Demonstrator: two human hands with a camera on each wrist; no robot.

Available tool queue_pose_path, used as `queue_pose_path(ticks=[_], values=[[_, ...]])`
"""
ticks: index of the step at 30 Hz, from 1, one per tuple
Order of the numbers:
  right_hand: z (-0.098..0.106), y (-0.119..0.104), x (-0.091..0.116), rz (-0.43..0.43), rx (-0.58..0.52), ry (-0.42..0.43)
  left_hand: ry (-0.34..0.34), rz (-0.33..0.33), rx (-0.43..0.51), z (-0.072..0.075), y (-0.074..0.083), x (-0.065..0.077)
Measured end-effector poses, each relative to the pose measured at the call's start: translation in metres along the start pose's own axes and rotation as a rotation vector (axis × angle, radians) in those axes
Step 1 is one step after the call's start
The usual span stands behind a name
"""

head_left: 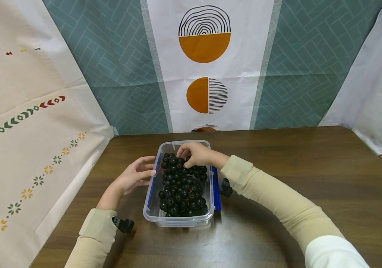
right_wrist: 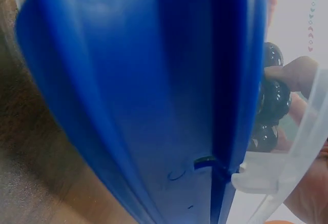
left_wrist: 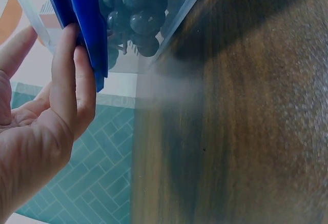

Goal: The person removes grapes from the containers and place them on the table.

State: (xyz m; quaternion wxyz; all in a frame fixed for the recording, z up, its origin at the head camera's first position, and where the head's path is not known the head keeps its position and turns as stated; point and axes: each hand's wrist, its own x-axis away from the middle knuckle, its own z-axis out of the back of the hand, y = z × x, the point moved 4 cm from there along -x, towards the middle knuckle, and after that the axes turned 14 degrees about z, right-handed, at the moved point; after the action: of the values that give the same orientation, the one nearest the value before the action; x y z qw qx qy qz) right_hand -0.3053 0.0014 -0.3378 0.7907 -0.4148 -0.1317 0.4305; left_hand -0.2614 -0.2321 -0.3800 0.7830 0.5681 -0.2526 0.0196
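A clear plastic food container [head_left: 177, 222] with blue side latches stands on the table, holding dark grapes [head_left: 177, 186] in a bunch. My right hand [head_left: 197, 153] reaches in over the far end, its fingers and thumb bent around grapes there. In the right wrist view a blue latch [right_wrist: 128, 80] covers much of the picture; past it the thumb [right_wrist: 294, 75] presses against a grape [right_wrist: 275, 101]. At the container's left side is my left hand [head_left: 137, 174], its fingers fairly straight. Its fingertips touch the left blue latch [left_wrist: 84, 24] in the left wrist view.
The brown wooden table [head_left: 294, 178] extends on both sides of the container. Behind it hangs a teal and white patterned cloth [head_left: 207, 67]. A pale embroidered cloth [head_left: 36, 149] slopes along the left edge, and a whitish cloth [head_left: 378, 82] hangs at the right.
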Motion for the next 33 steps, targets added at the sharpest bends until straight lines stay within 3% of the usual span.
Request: queue_pose_path(ticks=[12, 23, 33], values=[[0.001, -0.002, 0.005, 0.043, -0.024, -0.007, 0.003, 0.010, 0.006, 0.001, -0.001, -0.001], [0.005, -0.008, 0.009, 0.117, -0.032, 0.049, 0.005, 0.013, 0.004, 0.000, 0.000, 0.000], [0.006, -0.006, 0.013, 0.134, -0.072, 0.113, 0.000, 0.012, -0.004, 0.000, 0.001, 0.001]])
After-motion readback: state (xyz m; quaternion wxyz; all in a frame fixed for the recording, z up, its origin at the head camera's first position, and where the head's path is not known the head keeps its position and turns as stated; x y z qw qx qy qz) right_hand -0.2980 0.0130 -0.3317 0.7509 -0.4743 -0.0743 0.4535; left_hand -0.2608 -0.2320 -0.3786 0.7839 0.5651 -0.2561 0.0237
